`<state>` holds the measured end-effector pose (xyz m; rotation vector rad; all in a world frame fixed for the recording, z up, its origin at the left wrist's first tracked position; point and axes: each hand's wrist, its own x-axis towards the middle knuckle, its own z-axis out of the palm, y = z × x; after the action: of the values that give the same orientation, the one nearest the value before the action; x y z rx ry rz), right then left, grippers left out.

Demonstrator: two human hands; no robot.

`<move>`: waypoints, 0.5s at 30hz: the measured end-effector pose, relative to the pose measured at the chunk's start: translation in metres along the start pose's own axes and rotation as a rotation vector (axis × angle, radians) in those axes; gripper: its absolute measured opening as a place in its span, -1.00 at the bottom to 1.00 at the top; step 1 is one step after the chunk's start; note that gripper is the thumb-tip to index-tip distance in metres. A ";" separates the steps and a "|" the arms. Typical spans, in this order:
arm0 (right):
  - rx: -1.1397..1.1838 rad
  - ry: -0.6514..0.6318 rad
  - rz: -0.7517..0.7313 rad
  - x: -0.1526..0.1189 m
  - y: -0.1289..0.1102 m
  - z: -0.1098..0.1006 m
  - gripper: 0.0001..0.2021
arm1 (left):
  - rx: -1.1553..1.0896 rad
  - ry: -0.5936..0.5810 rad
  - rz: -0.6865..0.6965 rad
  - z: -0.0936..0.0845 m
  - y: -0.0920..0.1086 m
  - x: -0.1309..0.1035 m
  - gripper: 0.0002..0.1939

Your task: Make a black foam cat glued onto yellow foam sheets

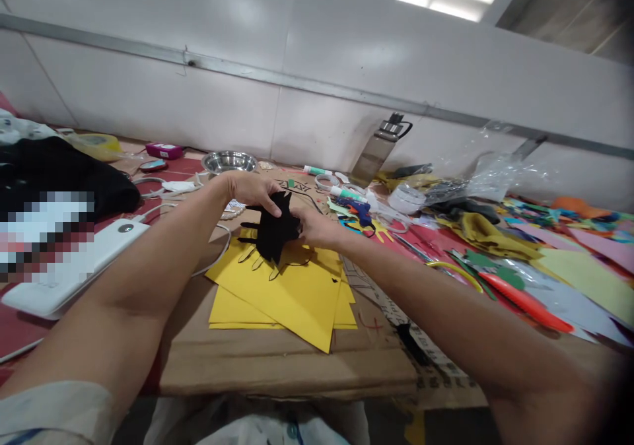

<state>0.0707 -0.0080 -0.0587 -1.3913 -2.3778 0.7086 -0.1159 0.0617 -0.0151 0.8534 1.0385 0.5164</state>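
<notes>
My left hand pinches the upper edge of a black cut-out, with the thumb lying on its face. My right hand grips the right edge of the same piece, fingers partly hidden. The cut-out has jagged points and thin strips sticking out to the left; whether it is paper or felt I cannot tell. Beneath it lie several yellow sheets, fanned over each other. Pencil-like outlines of pointed strips show on the top sheet, just below the black piece.
Cardboard lies under the sheets. To the left are a white power strip and black cloth. Behind stand a steel bowl and a water bottle. On the right lie a blue glue gun, an orange cutter and coloured scraps.
</notes>
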 end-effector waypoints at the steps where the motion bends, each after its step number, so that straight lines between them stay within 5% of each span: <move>1: 0.000 -0.020 0.015 0.001 0.001 0.000 -0.55 | -0.056 0.026 0.018 -0.003 0.001 0.000 -0.67; 9: -0.053 -0.075 0.160 0.014 0.005 -0.008 -0.63 | -0.053 -0.152 0.097 -0.016 0.002 0.002 -0.49; 15: -0.055 -0.083 0.196 0.015 0.008 -0.013 -0.79 | -0.040 -0.155 0.158 -0.012 -0.003 0.008 -0.49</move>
<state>0.0758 0.0120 -0.0520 -1.6665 -2.3605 0.7700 -0.1232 0.0698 -0.0246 0.9302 0.8206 0.5925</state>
